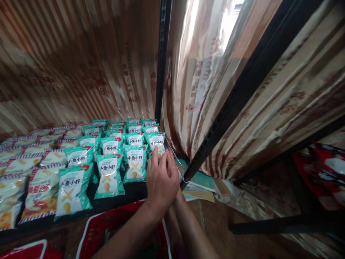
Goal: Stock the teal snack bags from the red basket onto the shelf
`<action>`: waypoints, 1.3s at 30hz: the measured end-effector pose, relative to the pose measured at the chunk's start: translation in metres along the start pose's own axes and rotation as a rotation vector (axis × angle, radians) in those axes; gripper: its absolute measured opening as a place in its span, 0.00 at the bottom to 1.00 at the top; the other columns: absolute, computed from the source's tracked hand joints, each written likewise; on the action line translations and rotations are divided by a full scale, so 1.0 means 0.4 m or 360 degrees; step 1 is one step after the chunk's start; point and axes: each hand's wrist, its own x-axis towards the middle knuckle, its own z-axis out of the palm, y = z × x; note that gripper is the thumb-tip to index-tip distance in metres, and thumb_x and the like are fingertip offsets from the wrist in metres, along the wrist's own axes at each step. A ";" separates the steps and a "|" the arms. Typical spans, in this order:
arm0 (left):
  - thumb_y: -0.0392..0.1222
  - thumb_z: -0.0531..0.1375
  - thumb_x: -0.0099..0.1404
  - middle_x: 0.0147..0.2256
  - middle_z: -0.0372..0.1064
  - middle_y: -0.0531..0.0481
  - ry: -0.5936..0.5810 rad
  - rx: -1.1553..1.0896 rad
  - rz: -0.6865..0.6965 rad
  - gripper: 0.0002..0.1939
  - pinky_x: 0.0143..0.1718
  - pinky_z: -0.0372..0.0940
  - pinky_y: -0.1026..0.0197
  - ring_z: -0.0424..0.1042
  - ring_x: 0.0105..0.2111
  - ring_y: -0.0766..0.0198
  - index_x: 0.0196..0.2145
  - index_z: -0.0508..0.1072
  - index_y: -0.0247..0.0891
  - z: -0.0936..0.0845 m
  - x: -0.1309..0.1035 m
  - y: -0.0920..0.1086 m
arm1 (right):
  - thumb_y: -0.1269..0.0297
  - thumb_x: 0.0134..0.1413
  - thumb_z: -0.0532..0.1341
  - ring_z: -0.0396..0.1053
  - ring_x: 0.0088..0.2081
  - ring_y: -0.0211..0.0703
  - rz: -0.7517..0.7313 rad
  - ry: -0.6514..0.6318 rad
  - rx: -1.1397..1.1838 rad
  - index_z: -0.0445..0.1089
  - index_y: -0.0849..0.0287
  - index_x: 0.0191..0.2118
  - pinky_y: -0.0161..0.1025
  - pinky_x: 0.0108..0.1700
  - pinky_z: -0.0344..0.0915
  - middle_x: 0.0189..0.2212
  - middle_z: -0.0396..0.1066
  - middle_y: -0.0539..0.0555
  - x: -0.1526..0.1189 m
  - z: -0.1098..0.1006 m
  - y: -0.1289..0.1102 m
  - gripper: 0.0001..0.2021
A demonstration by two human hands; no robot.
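Several teal and white snack bags (109,176) stand in rows on a dark shelf (105,207). At the right end of these rows, my left hand (161,180) reaches over the shelf edge, beside a teal bag (156,140) whose lower part it covers. Pressed close behind it on the right is my right hand (175,171), largely hidden by the left. Both hands are around the front right bag position; whatever lies between them is hidden, and their grip cannot be made out.
White and orange snack bags (41,190) fill the shelf's left. A red basket (88,237) sits below my arms. A dark metal post (215,136) slants at the right; striped curtains (81,64) hang behind. Red packages (323,169) lie far right.
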 end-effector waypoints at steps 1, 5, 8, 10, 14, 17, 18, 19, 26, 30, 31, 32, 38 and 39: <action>0.37 0.53 0.61 0.58 0.63 0.42 0.0012 -0.0002 0.0006 0.19 0.58 0.58 0.51 0.63 0.56 0.51 0.48 0.74 0.38 -0.014 0.027 -0.004 | 0.68 0.57 0.49 0.51 0.65 0.53 0.0005 -0.0009 -0.0034 0.58 0.65 0.62 0.54 0.63 0.53 0.62 0.56 0.65 0.004 -0.001 -0.007 0.26; 0.34 0.50 0.61 0.50 0.71 0.47 0.0020 0.0207 0.0239 0.18 0.59 0.56 0.55 0.64 0.53 0.57 0.44 0.76 0.38 -0.066 0.189 -0.036 | 0.70 0.55 0.50 0.53 0.64 0.51 -0.0001 0.0057 -0.0137 0.58 0.64 0.62 0.55 0.63 0.53 0.62 0.57 0.65 0.010 0.002 -0.026 0.27; 0.34 0.48 0.63 0.51 0.70 0.47 -0.0197 0.0549 0.0283 0.20 0.59 0.53 0.53 0.62 0.55 0.55 0.46 0.76 0.39 -0.075 0.311 -0.071 | 0.69 0.54 0.51 0.55 0.63 0.52 -0.0022 0.0078 -0.0202 0.59 0.64 0.61 0.56 0.62 0.55 0.61 0.59 0.65 0.008 0.007 -0.029 0.27; 0.33 0.49 0.62 0.54 0.68 0.47 -0.0256 0.0620 0.0274 0.20 0.60 0.51 0.49 0.55 0.60 0.51 0.45 0.76 0.42 -0.063 0.371 -0.096 | 0.68 0.54 0.51 0.57 0.62 0.53 -0.0025 0.0079 -0.0236 0.60 0.66 0.60 0.56 0.61 0.56 0.60 0.60 0.66 0.008 0.009 -0.028 0.26; 0.32 0.53 0.58 0.59 0.62 0.44 -0.0347 0.0724 0.0283 0.19 0.61 0.46 0.42 0.43 0.65 0.44 0.43 0.77 0.41 -0.020 0.444 -0.135 | 0.69 0.55 0.51 0.57 0.62 0.52 -0.0030 0.0080 -0.0245 0.59 0.63 0.61 0.56 0.61 0.56 0.60 0.61 0.64 0.009 0.011 -0.025 0.27; 0.31 0.53 0.58 0.60 0.59 0.40 -0.0412 0.0806 0.0308 0.18 0.62 0.41 0.39 0.40 0.66 0.44 0.41 0.77 0.39 0.001 0.477 -0.146 | 0.69 0.55 0.50 0.57 0.62 0.52 -0.0024 0.0067 -0.0240 0.59 0.62 0.61 0.56 0.61 0.57 0.60 0.61 0.63 0.008 0.009 -0.023 0.27; 0.31 0.53 0.58 0.60 0.59 0.40 -0.0436 0.0829 0.0324 0.17 0.62 0.40 0.39 0.40 0.66 0.44 0.41 0.77 0.39 0.005 0.487 -0.146 | 0.69 0.55 0.50 0.57 0.62 0.52 -0.0022 0.0068 -0.0237 0.59 0.63 0.61 0.56 0.60 0.57 0.60 0.61 0.63 0.007 0.009 -0.023 0.26; 0.31 0.53 0.57 0.60 0.59 0.40 -0.0463 0.0850 0.0339 0.17 0.62 0.39 0.39 0.39 0.66 0.45 0.40 0.77 0.38 0.009 0.496 -0.146 | 0.68 0.56 0.50 0.57 0.62 0.52 -0.0022 0.0073 -0.0233 0.59 0.63 0.61 0.56 0.60 0.58 0.60 0.61 0.63 0.007 0.008 -0.022 0.26; 0.29 0.54 0.55 0.53 0.67 0.37 -0.0603 0.0933 0.0354 0.13 0.62 0.38 0.38 0.43 0.65 0.46 0.33 0.77 0.37 0.038 0.538 -0.147 | 0.67 0.57 0.50 0.59 0.61 0.51 0.0001 0.0092 -0.0200 0.60 0.61 0.61 0.55 0.59 0.60 0.60 0.62 0.62 0.004 0.005 -0.023 0.25; 0.30 0.53 0.57 0.50 0.69 0.37 -0.0581 0.0910 0.0355 0.13 0.61 0.38 0.36 0.44 0.65 0.45 0.33 0.77 0.36 0.061 0.551 -0.153 | 0.66 0.58 0.50 0.60 0.61 0.52 0.0017 0.0081 -0.0206 0.61 0.65 0.60 0.56 0.59 0.60 0.59 0.63 0.64 0.006 0.003 -0.029 0.25; 0.30 0.53 0.57 0.50 0.69 0.37 -0.0571 0.0900 0.0360 0.13 0.61 0.38 0.36 0.44 0.65 0.45 0.33 0.77 0.36 0.066 0.553 -0.153 | 0.66 0.58 0.50 0.60 0.61 0.52 0.0017 0.0079 -0.0202 0.61 0.65 0.60 0.55 0.59 0.60 0.59 0.63 0.64 0.006 0.002 -0.031 0.25; 0.30 0.52 0.57 0.50 0.69 0.37 -0.0560 0.0890 0.0365 0.14 0.61 0.38 0.37 0.44 0.65 0.45 0.33 0.77 0.36 0.070 0.553 -0.153 | 0.66 0.58 0.50 0.60 0.61 0.52 0.0015 0.0075 -0.0196 0.61 0.65 0.60 0.55 0.59 0.61 0.59 0.63 0.64 0.007 0.002 -0.031 0.25; 0.31 0.50 0.59 0.50 0.69 0.37 -0.0479 0.0848 0.0358 0.17 0.62 0.40 0.42 0.45 0.64 0.47 0.37 0.78 0.35 0.087 0.549 -0.158 | 0.66 0.57 0.51 0.60 0.61 0.52 0.0023 0.0053 -0.0159 0.60 0.65 0.61 0.54 0.58 0.62 0.59 0.62 0.64 0.005 0.002 -0.026 0.25; 0.31 0.50 0.59 0.50 0.69 0.37 -0.0469 0.0847 0.0353 0.17 0.62 0.40 0.42 0.45 0.64 0.47 0.37 0.78 0.35 0.088 0.549 -0.160 | 0.66 0.57 0.51 0.59 0.61 0.52 0.0021 0.0051 -0.0155 0.60 0.64 0.61 0.54 0.58 0.62 0.59 0.62 0.64 0.004 0.004 -0.024 0.25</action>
